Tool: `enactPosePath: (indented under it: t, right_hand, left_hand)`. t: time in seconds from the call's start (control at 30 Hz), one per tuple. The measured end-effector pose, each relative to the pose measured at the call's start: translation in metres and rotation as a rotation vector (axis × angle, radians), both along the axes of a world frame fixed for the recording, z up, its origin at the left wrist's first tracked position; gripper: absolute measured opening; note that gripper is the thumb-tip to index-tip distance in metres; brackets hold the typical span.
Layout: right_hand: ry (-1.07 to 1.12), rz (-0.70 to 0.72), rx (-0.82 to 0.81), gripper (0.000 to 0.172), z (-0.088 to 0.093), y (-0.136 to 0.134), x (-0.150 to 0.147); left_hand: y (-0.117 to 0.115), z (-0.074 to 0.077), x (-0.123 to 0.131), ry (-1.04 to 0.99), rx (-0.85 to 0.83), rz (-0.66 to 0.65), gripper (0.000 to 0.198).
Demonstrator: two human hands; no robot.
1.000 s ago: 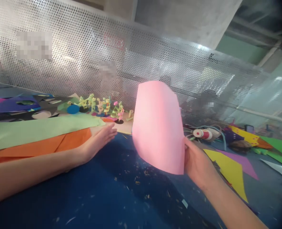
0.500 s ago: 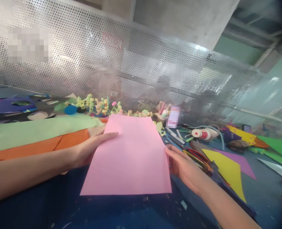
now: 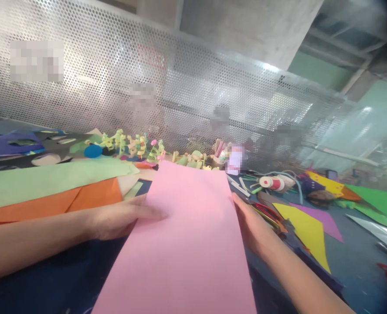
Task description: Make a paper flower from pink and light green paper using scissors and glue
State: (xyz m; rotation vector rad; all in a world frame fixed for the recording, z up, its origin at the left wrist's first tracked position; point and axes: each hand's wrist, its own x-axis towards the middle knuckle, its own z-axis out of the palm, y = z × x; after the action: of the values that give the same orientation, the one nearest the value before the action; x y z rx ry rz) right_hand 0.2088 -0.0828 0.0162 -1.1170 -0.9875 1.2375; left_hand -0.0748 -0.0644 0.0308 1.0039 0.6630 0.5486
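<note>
A smooth pink sheet of craft paper or thin foam [image 3: 193, 244] spreads out in front of me, its near edge below the view. My left hand [image 3: 124, 216] grips its left edge, thumb on top and fingers hidden beneath. On the opposite edge, my right hand [image 3: 250, 222] holds the sheet near its far right corner; most of its fingers are behind the sheet. Scissors with red and yellow handles [image 3: 270, 213] lie just beyond my right hand. To the left of my left hand are an orange sheet [image 3: 92, 196] and a pale green sheet [image 3: 59, 176].
Several small green and yellow figures [image 3: 121, 141] stand along the back, before a perforated metal screen [image 3: 187, 87]. On the right lie a red-and-white spool [image 3: 272, 183], pens [image 3: 240, 188], a yellow sheet [image 3: 306, 231], a purple sheet [image 3: 324, 222] and green sheets [image 3: 376, 200].
The pink sheet has come nearer, so its near edge has left the view at the bottom. My left hand is lower on its edge. The whole view has shifted slightly.
</note>
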Motion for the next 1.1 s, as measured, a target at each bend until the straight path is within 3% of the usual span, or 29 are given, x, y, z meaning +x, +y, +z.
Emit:
enactPosePath:
  t: [0.07, 0.17, 0.37, 0.53, 0.67, 0.73, 0.83, 0.97, 1.1]
  right_hand:
    - [0.004, -0.025, -0.021, 0.022, -0.003, 0.000, 0.000]
    - [-0.166, -0.093, 0.039, 0.021, -0.005, 0.001, 0.002]
    - [-0.479, -0.159, 0.141, 0.031, -0.003, 0.002, 0.004]
    - [-0.461, -0.235, 0.112, 0.033, -0.007, 0.005, 0.009]
    - [-0.386, -0.361, 0.074, 0.039, -0.008, 0.008, 0.015]
    - [-0.396, -0.351, 0.090, 0.039, -0.007, 0.008, 0.018]
    - [-0.432, -0.308, 0.147, 0.033, -0.004, 0.007, 0.022]
    - [-0.341, -0.359, 0.088, 0.039, -0.001, 0.007, 0.021]
    - [-0.206, -0.214, -0.020, 0.037, 0.001, 0.006, 0.015]
  left_hand:
    - [-0.001, -0.001, 0.000, 0.008, 0.018, -0.009, 0.049]
    - [-0.005, 0.001, 0.002, 0.026, 0.044, -0.019, 0.048]
    - [-0.012, -0.002, 0.007, 0.074, 0.065, 0.109, 0.043]
    - [-0.011, -0.011, 0.008, 0.181, 0.218, 0.094, 0.042]
    - [-0.011, -0.003, 0.005, 0.283, 0.265, 0.003, 0.044]
    - [-0.011, 0.003, 0.003, 0.337, 0.279, -0.051, 0.045]
    - [-0.012, 0.007, 0.003, 0.377, 0.279, -0.028, 0.043]
    - [-0.011, 0.000, 0.005, 0.304, 0.240, 0.039, 0.040]
    - [-0.009, -0.010, 0.008, 0.153, 0.153, 0.109, 0.040]
